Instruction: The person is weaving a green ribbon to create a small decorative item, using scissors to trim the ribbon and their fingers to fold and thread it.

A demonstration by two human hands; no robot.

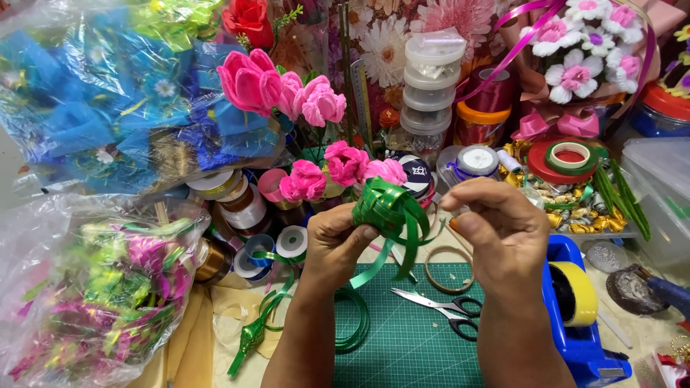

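We saw both hands raised above the green cutting mat (402, 338). The left hand (336, 241) was closed around a small woven piece of green ribbon (379, 208), with the fingers curled on its lower left side. The loose ends of this ribbon hung down from the woven piece, and one long end went down to the mat, where it lay in a loop. The right hand (496, 223) was just beside the woven piece, on its right. Its fingers were bent and close together, as in a pinch, but we could not tell if they really held a ribbon end, because the fingertips were turned away from the camera.

On the mat, below the hands, lay a pair of scissors (445, 309) with black handles, slightly open. Near it was a thin brown ring (447, 269). To the right of the mat stood a blue tape dispenser (578, 316) with a yellow roll in it. On the left of the mat we noticed a second small woven green shape (251, 336), lying on a yellowish cloth.

Behind the hands stood pink fabric roses (316, 176) and many ribbon spools (244, 212). A stack of clear round boxes (431, 79) stood further back. On the left side there were two big clear plastic bags (108, 287) full of colourful ribbon pieces.
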